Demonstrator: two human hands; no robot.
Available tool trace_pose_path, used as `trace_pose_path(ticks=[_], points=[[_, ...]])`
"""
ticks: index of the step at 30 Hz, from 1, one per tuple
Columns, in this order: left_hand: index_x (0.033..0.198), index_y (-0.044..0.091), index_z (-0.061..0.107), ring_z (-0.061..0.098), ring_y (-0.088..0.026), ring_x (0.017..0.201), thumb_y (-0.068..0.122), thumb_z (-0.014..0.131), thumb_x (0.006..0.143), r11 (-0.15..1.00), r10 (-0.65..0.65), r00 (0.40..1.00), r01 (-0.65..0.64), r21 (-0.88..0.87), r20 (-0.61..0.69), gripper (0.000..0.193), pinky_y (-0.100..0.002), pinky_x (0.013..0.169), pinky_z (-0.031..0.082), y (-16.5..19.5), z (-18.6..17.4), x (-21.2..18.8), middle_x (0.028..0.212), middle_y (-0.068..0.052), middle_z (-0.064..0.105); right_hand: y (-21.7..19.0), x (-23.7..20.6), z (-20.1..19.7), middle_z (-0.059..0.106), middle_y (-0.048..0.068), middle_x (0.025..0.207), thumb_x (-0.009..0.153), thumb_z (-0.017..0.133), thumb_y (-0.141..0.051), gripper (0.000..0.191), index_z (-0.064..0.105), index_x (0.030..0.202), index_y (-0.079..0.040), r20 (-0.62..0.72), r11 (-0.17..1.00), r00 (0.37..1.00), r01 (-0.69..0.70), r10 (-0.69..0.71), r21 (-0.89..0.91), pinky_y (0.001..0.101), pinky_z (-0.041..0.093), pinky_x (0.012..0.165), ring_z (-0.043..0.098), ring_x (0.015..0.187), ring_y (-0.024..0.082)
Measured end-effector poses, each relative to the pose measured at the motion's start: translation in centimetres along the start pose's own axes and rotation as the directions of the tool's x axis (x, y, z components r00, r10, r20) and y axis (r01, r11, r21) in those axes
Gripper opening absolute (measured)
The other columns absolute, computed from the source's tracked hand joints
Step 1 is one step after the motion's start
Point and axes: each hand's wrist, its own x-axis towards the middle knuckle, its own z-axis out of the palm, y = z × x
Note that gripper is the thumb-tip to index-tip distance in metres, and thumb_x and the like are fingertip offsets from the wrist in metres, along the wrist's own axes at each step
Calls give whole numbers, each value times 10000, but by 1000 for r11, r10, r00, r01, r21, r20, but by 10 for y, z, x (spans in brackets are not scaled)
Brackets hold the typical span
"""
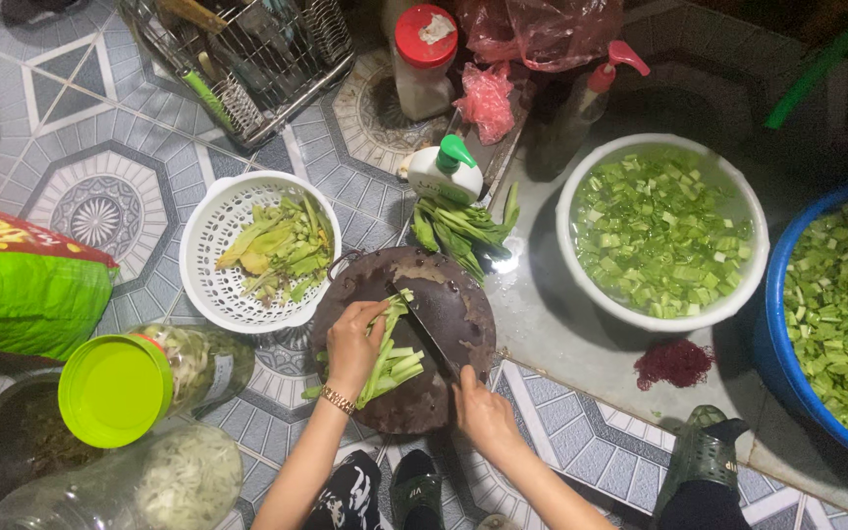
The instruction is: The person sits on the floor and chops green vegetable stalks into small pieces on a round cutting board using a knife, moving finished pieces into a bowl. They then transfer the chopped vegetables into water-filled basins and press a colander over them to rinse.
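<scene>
Down at the near centre, the left hand (353, 345) bends at the wrist, fingers curled down onto a bunch of green vegetable stalks (392, 351), pinning them to the round dark chopping board (449, 294). Just right, the right hand (481, 410) is wrapped tight around the handle of a knife (426, 334), its blade angled across the stalks. A white colander (210, 245) sits left of the board.

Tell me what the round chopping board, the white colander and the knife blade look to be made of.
Chopping board: probably wood, dark, worn and stained, a thick round slab with a metal handle loop. White colander: likely plastic, matte white with moulded holes. Knife blade: apparently dark metal, dull rather than shiny; the right hand covers its handle, so that material cannot be told.
</scene>
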Motion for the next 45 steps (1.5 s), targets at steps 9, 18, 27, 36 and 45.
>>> trace_pose_path(ticks=[9, 18, 27, 36, 45], points=[[989, 104, 661, 691, -367, 830, 98, 800, 768, 991, -83, 997, 82, 104, 4, 261, -472, 689, 537, 10, 10, 10, 934, -98, 694, -13, -32, -36, 674, 230, 802, 997, 546, -240, 205, 441, 993, -64, -43, 997, 996, 78, -79, -12, 564, 517, 510, 662, 626, 463], [958, 107, 650, 682, -348, 830, 77, 793, 762, 994, 13, 1000, -14, 109, 8, 244, -463, 696, 536, 8, 15, 6, 935, -77, 653, -11, -28, -24, 666, 221, 830, 1000, 514, -200, 169, 463, 1044, -45, -49, 993, 996, 70, -74, -95, 511, 556, 507, 692, 624, 418], [995, 80, 655, 688, -341, 834, 52, 778, 801, 995, 70, 997, -71, 66, 13, 231, -444, 692, 544, -3, 18, 3, 959, -82, 663, 10, -2, 1, 693, 233, 780, 1002, 536, -262, 242, 438, 1077, -54, -27, 1000, 1000, 14, -13, 25, 570, 533, 583, 677, 672, 471], [1005, 71, 675, 718, -306, 984, 62, 726, 867, 961, 270, 963, -270, 60, 3, 147, -400, 768, 588, -1, 25, -9, 1148, -72, 662, 1, -24, -31, 688, 222, 701, 997, 561, -276, 238, 437, 1050, -80, -36, 999, 999, -37, 39, 40, 586, 515, 589, 659, 671, 489], [989, 78, 742, 689, -283, 1020, 110, 731, 862, 975, 207, 978, -209, 69, 34, 131, -404, 797, 577, 11, 14, -22, 1148, -67, 671, -10, -41, -33, 685, 223, 833, 995, 552, -229, 196, 438, 1010, -71, -60, 999, 997, 44, -45, -6, 555, 532, 552, 674, 663, 459]])
